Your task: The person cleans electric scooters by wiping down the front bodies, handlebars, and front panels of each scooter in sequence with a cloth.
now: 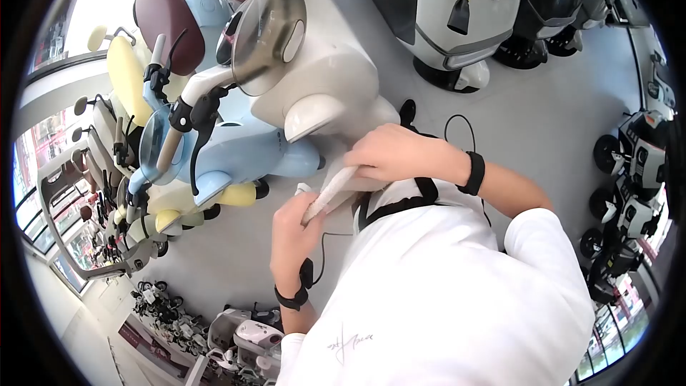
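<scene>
A white cloth is stretched between my two hands, in front of my waist. My left hand grips its lower left end with bent fingers. Pinched in my right hand is the upper right end, with the fingers pressed together. Just beyond my hands stands a cream electric scooter, its rounded front fender closest to them. Beside it to the left is a light blue scooter. The cloth looks apart from both scooters.
More scooters line up to the left, including a yellow one and one with a maroon front panel. A white and black scooter stands at the top right. Several more stand along the right side. Grey floor lies between the rows.
</scene>
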Available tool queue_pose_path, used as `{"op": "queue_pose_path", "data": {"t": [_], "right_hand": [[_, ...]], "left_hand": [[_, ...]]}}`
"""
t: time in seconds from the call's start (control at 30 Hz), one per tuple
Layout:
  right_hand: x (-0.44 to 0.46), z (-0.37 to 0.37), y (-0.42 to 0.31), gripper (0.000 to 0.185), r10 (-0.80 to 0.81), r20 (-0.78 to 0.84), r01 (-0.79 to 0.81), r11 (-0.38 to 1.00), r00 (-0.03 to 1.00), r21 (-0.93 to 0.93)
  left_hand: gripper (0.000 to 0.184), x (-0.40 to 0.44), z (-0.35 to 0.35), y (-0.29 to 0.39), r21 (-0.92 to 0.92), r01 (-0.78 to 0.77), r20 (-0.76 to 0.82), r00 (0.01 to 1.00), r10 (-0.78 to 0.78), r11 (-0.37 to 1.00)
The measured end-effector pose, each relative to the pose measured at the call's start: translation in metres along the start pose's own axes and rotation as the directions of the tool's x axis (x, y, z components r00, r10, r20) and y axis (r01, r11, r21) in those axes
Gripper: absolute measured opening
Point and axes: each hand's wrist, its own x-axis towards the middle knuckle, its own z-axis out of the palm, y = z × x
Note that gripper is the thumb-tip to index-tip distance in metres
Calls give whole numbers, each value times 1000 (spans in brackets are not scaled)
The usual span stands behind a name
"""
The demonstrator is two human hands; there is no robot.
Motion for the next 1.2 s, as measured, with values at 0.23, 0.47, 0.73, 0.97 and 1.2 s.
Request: {"op": "queue_pose_path", "data": {"t": [0.23,0.47,0.73,0.97,1.2], "right_hand": [[-4,-19,-5,12,87,-345,-125,988,935,-89],[80,1,58,16,170,-723,-161,983,669,82],[139,83,101,38,262,-752,-81,960,605,269],[121,140,107,58,479,-700,-145,864,530,482],[155,262,271,75,685,-614,46,652,391,757]], "left_hand": [[20,21,-4,-27,334,-122,-190,963,193,935],[14,104,2,-36,26,294,-689,698,-196,955],[37,193,59,-79,146,-157,-676,705,214,977],[49,162,75,-76,573,53,-553,761,339,818],[53,165,88,-49,798,-239,-149,812,565,554]]}}
